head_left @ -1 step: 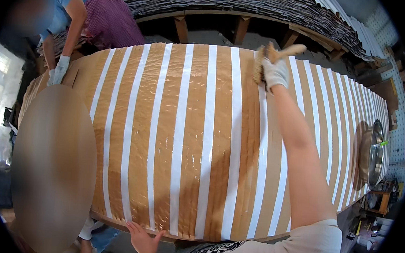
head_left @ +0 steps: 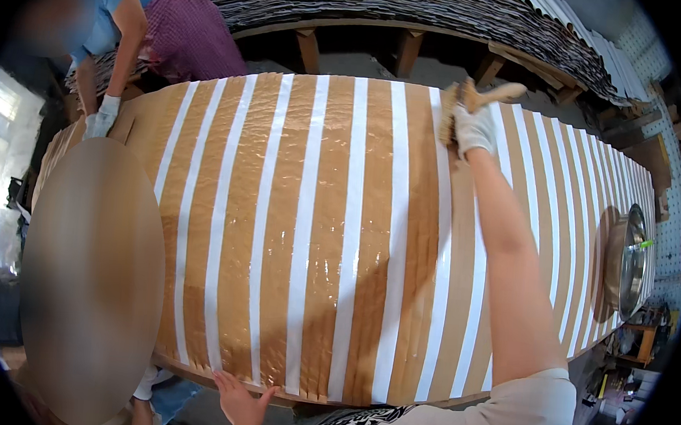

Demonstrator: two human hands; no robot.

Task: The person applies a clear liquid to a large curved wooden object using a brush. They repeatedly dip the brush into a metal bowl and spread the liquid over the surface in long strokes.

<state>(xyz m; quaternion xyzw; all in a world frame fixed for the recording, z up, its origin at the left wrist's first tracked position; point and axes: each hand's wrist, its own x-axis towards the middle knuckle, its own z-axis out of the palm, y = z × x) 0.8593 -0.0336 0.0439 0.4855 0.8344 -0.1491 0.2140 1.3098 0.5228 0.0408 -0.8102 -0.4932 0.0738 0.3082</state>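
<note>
My right hand point(head_left: 474, 133), in a white glove, is closed round a wide brush with a pale wooden handle point(head_left: 500, 95). Its bristles point(head_left: 447, 117) press down near the far edge of a long spread of brown paper sheets point(head_left: 330, 156) crossed by white strips point(head_left: 348, 237). My left hand point(head_left: 239, 401) is bare and lies with fingers stretched on the near edge of the sheets. From the left to the middle the paper looks wet and shiny; toward the right it looks duller.
A metal basin point(head_left: 628, 260) with something green at its rim stands on the sheets at the right. One co-worker's gloved hands point(head_left: 102, 117) rest at the far left corner. Another person, blurred, is at the near left. Stacked sheets point(head_left: 418, 12) lie on a rack behind.
My right hand and the brush have shifted slightly to the right along the far edge. My left hand stays in place.
</note>
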